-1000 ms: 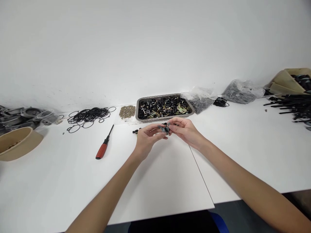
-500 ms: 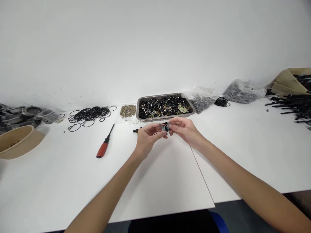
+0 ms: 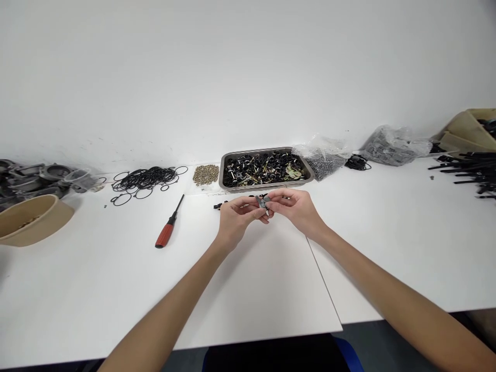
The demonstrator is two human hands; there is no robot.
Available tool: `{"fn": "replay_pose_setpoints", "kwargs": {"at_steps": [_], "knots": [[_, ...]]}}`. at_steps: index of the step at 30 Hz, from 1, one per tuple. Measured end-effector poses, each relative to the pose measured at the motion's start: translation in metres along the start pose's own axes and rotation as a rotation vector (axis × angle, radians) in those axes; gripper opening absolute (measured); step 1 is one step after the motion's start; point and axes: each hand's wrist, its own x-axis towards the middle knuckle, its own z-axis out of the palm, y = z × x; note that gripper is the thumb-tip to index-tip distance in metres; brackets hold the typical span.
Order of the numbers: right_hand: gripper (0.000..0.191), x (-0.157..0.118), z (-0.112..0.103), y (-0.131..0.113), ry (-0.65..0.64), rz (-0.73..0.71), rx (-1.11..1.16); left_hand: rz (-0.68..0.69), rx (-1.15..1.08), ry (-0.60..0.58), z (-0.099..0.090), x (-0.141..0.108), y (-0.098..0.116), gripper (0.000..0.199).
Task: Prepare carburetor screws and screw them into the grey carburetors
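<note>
White boards make up the tabletop point(image 3: 256, 289), with a blue chair edge point(image 3: 349, 355) below its near side. Above the seam between boards, the left hand point(image 3: 235, 222) and right hand point(image 3: 300, 209) meet, fingertips narrowed on one small grey fitting point(image 3: 262, 202) held between them, off the surface. The fingers hide much of it, so I cannot tell whether anything is joined to it; I would judge it to be mid-handling, not finished.

Off to the left lies a red-handled screwdriver point(image 3: 166, 230), untouched. Just beyond the left hand, small black pieces point(image 3: 217, 205) sit partly hidden; whether these are completed work is unclear. A beige bowl point(image 3: 58, 214) stands further left.

Farther back, plenty of loose stock is unused: black rubber rings point(image 3: 147, 178), brass-coloured small parts point(image 3: 206, 174), and a metal tray point(image 3: 267, 187) well filled with mixed black and brassy pieces. Right of the tray are a clear plastic bag point(image 3: 323, 163) of dark bits, a black cord bundle point(image 3: 357, 162) and black rods point(image 3: 473, 168).
</note>
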Motion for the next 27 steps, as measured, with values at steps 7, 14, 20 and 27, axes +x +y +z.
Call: {"fn": "replay_pose_setpoints", "kwargs": {"at_steps": [7,14,20,27], "knots": [[0.021,0.0,0.004,0.006,0.057,0.009,0.015,0.007,-0.012,0.018,0.001,-0.003,-0.002,0.025],[0.015,-0.002,0.005,0.006,0.065,-0.084,-0.012,-0.175,-0.149,-0.066,-0.004,0.0,-0.003,0.026],[0.004,0.0,-0.003,0.006,-0.044,-0.277,-0.132,-0.319,-0.219,-0.147,-0.009,0.002,-0.002,0.025],[0.021,0.002,-0.015,0.002,-0.217,-0.492,-0.416,-0.486,-0.361,-0.115,-0.011,0.003,-0.004,0.022]]}}
